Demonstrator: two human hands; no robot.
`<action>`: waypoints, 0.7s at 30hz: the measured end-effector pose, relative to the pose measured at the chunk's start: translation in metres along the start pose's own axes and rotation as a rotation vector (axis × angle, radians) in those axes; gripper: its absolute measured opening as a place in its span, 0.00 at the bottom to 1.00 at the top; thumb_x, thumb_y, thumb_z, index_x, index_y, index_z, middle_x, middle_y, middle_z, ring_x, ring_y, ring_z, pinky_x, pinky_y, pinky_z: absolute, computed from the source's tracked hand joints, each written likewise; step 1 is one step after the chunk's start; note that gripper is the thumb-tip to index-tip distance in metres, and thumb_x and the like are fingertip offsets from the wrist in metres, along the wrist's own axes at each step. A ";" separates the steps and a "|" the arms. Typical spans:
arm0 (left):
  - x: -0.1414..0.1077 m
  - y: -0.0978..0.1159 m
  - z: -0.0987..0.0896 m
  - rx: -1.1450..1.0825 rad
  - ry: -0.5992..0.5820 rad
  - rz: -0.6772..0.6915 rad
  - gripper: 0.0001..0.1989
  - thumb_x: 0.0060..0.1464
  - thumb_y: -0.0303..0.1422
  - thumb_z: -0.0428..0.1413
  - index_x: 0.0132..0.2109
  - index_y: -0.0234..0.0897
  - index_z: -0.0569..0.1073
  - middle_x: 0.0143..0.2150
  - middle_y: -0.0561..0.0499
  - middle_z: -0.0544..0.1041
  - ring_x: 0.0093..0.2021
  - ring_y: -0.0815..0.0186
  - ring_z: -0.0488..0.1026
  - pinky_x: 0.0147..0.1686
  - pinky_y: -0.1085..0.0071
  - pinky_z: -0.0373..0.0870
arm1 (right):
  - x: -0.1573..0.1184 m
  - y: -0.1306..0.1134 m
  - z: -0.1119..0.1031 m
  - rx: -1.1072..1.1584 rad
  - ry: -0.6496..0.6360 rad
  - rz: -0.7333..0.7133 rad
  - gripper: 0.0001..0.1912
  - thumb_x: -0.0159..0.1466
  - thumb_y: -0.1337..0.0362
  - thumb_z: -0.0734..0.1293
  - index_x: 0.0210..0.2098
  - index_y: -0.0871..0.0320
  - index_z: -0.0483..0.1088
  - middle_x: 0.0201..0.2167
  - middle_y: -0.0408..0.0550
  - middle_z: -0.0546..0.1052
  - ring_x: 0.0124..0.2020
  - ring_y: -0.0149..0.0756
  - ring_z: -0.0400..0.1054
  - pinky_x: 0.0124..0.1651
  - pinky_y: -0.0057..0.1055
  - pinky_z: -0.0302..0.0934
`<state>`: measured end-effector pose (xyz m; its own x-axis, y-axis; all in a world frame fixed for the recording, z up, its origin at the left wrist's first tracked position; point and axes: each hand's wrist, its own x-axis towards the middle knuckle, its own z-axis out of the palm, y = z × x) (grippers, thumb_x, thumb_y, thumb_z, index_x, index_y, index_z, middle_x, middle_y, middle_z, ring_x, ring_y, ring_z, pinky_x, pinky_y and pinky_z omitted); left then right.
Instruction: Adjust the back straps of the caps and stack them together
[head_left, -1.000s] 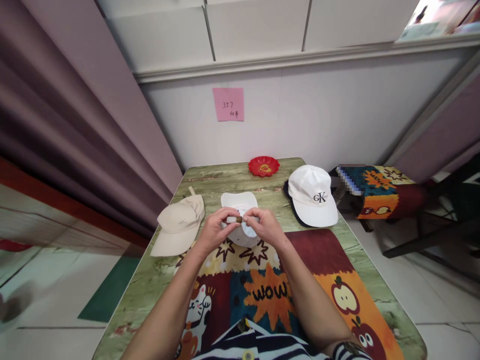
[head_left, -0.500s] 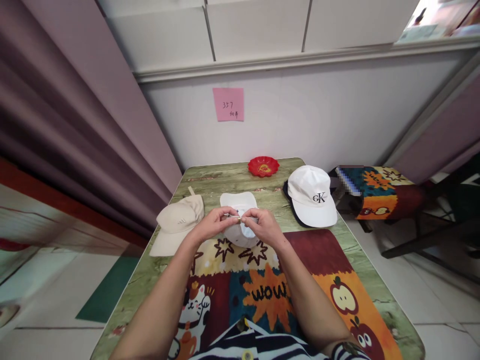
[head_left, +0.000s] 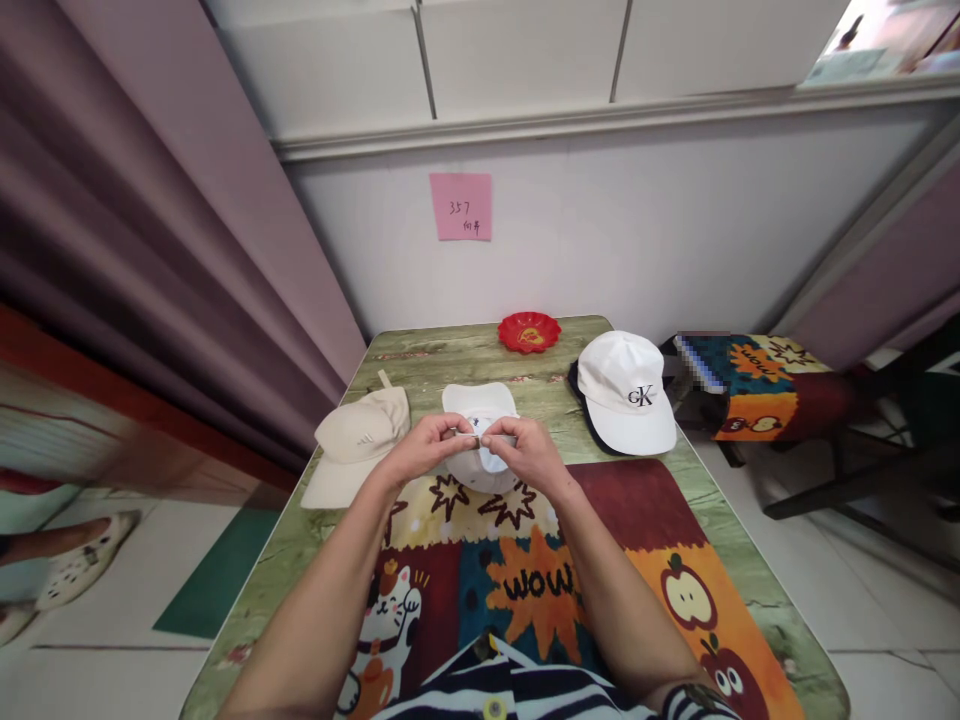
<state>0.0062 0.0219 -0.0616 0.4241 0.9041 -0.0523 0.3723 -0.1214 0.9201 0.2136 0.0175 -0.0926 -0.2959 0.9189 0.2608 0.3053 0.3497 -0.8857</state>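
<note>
A white cap (head_left: 480, 397) lies on the table in front of me, its brim pointing away. My left hand (head_left: 431, 445) and my right hand (head_left: 525, 452) meet over it, each with thumb and forefinger pinched on the cap's strap (head_left: 478, 441). A small metal-looking buckle shows between the fingertips, partly hidden by them. Left of my hands a beige cap (head_left: 364, 440) rests with its brim toward me and its strap sticking up. To the right a white cap with black letters (head_left: 622, 380) is stacked on a dark cap (head_left: 587, 415).
A red scalloped dish (head_left: 529, 332) stands at the table's back edge. A patterned mat (head_left: 630, 500) covers the near part of the wooden-look table (head_left: 262, 610). On the right is a stool with a similar cover (head_left: 757, 375). A person's foot in a white clog (head_left: 90, 565) is on the floor at left.
My hands stay almost in place, still pinching the strap; the buckle's angle differs slightly. At the far left, a person's foot in a white clog has come further into view.
</note>
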 end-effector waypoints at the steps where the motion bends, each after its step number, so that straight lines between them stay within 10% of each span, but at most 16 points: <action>1: 0.000 -0.001 -0.001 0.000 0.004 0.004 0.14 0.54 0.42 0.61 0.34 0.33 0.75 0.29 0.53 0.71 0.30 0.70 0.64 0.30 0.75 0.60 | 0.000 0.000 0.000 0.001 0.001 -0.001 0.08 0.62 0.60 0.68 0.31 0.54 0.78 0.31 0.44 0.82 0.35 0.37 0.74 0.42 0.29 0.61; 21: -0.009 -0.002 -0.011 -0.039 0.015 -0.076 0.15 0.54 0.43 0.60 0.38 0.35 0.76 0.30 0.53 0.73 0.29 0.70 0.66 0.28 0.75 0.60 | 0.001 0.013 -0.039 0.055 -0.208 0.037 0.14 0.61 0.54 0.69 0.37 0.58 0.79 0.34 0.46 0.80 0.33 0.34 0.70 0.34 0.26 0.58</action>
<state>-0.0075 0.0185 -0.0582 0.3836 0.9161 -0.1170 0.3707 -0.0366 0.9280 0.2527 0.0297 -0.0888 -0.4674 0.8715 0.1482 0.2710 0.3008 -0.9144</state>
